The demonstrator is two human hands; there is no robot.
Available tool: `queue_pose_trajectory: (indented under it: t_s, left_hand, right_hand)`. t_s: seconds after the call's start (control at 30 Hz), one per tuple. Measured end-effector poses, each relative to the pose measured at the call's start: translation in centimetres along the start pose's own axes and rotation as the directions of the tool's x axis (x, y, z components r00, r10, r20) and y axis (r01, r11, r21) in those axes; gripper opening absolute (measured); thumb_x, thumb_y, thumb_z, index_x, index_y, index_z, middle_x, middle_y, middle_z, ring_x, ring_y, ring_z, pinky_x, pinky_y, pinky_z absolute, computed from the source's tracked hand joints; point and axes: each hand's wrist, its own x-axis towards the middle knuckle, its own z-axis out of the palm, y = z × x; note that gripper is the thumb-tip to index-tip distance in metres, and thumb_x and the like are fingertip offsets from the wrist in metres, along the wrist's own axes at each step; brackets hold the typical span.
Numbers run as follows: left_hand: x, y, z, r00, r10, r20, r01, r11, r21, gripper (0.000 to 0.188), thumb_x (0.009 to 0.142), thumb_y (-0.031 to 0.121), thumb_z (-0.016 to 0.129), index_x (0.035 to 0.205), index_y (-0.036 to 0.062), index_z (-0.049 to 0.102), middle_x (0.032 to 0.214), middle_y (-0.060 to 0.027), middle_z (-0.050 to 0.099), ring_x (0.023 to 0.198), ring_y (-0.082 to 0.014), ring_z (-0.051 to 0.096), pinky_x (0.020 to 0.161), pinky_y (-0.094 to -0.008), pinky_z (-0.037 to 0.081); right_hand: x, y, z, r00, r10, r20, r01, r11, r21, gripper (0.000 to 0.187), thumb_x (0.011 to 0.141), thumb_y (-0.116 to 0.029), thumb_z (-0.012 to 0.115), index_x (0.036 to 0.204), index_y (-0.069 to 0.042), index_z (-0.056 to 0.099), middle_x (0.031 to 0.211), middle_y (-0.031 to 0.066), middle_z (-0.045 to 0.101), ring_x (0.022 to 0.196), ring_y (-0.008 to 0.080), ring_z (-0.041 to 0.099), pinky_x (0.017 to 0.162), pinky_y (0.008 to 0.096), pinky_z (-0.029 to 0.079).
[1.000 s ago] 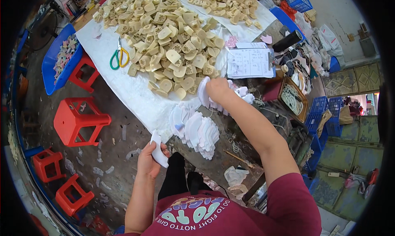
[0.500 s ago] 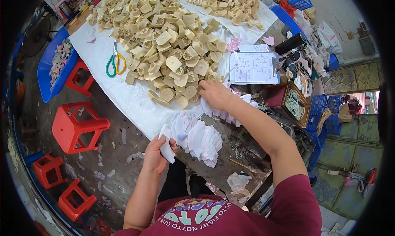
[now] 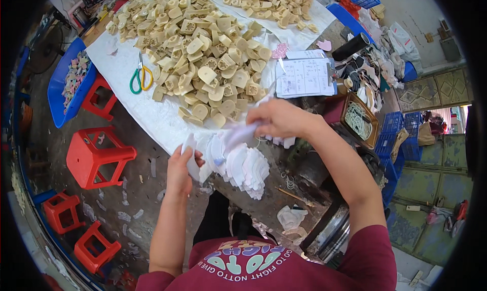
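My left hand (image 3: 178, 168) is closed on a white curved cut piece (image 3: 189, 151), held upright over the near edge of the table. Between thumb and fingers, my right hand (image 3: 280, 117) grips another pale curved piece (image 3: 240, 134), smeared by motion. That piece passes above fanned stacks of white curved pieces (image 3: 244, 165) at the table's near corner. More white pieces (image 3: 282, 141) lie below my right wrist. Beyond both hands spreads a big pile of cream heel-shaped pieces (image 3: 207, 75), several with hollowed undersides.
Scissors (image 3: 141, 77) with green and yellow handles lie left of the pile. To the right are a clipboard with papers (image 3: 306, 79), a black cylinder (image 3: 351, 46) and a box of pale cord (image 3: 358, 116). Red stools (image 3: 96, 156) and a blue tub (image 3: 76, 99) stand left.
My right hand has lifted off the white pieces beside the heel pile, now carrying one toward my left. My left hand, still holding its piece, has shifted left and slightly up.
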Motion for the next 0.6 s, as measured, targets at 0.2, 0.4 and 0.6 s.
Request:
queue_pose_trajectory:
  t_s: [0.2,0.4,0.6]
  left_hand:
    - [-5.5,-1.0,7.3,0.866,-0.239,0.44,0.204,0.971,0.126,0.029,0.097,0.024,0.051,0.116,0.0026,0.054,0.092,-0.0103,0.063,0.076,-0.0195,0.063,0.071,-0.0322,0.053]
    - [-12.3,-3.6,10.5,0.669,-0.309,0.676,0.449,0.893,-0.037,0.051,0.098,0.044,0.044,0.128,0.0037,0.046,0.102,-0.0126,0.063,0.079,-0.0235,0.064,0.072,-0.0359,0.054]
    - [-16.1,-4.4,12.1,0.706,-0.157,0.691,0.255,0.966,-0.041,0.053,0.096,0.042,0.051,0.132,0.0041,0.044,0.099,-0.0112,0.06,0.08,-0.0192,0.06,0.073,-0.0335,0.051]
  right_hand:
    - [-5.7,-9.5,1.3,0.958,0.075,0.276,-0.146,0.958,0.246,0.025,0.074,-0.014,0.068,0.098,-0.006,0.065,0.086,0.015,0.068,0.083,0.0316,0.065,0.073,0.0397,0.049]
    - [-13.0,-12.1,2.9,0.95,0.309,0.037,-0.311,0.94,0.14,0.034,0.073,-0.015,0.066,0.105,-0.002,0.063,0.086,0.02,0.067,0.084,0.0321,0.066,0.075,0.0412,0.049]
    - [-19.7,-15.2,6.8,0.599,-0.017,-0.801,-0.234,0.952,-0.195,0.026,0.072,-0.011,0.073,0.096,-0.004,0.065,0.091,0.0098,0.062,0.088,0.0298,0.059,0.074,0.0374,0.047]
